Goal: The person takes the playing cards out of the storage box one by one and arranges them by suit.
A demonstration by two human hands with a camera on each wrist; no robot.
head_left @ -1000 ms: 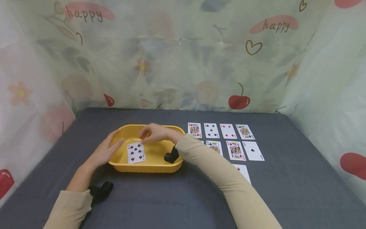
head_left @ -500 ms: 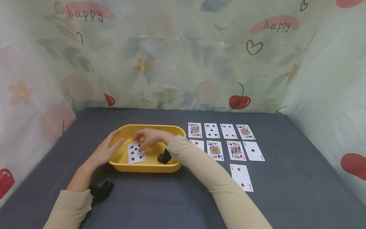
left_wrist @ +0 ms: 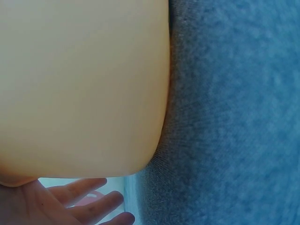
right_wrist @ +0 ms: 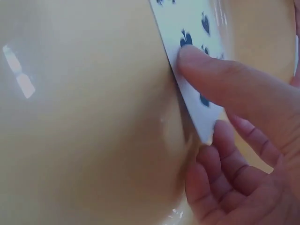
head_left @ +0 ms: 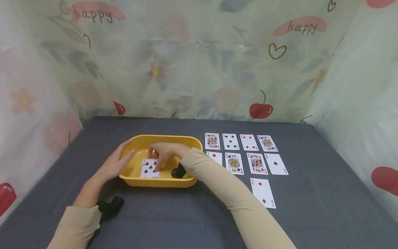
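A yellow plastic tray (head_left: 161, 183) stands on the dark tabletop. My left hand (head_left: 110, 166) rests at its left end, thumb over the rim and the other fingers stretched along the outside, seen past the tray wall (left_wrist: 89, 89) in the left wrist view. My right hand (head_left: 168, 151) reaches into the tray and holds a seven of spades playing card (head_left: 148, 168). In the right wrist view, the thumb (right_wrist: 220, 75) lies on the face of the card (right_wrist: 206, 124), with fingertips at its end edge. The card slants up off the tray floor, a shadow beneath it.
Right of the tray, several face-up playing cards lie in rows, among them the king of hearts (head_left: 212, 141) and ace of clubs (head_left: 276, 164). The two of diamonds (head_left: 263, 193) lies nearest, close to my right sleeve (head_left: 239, 204). A patterned curtain (head_left: 199, 69) encloses the table's back and sides.
My right hand has moved down onto the seven of spades and pinched it; the card has shifted slightly right and tilted up. The left hand stays at the tray's end.
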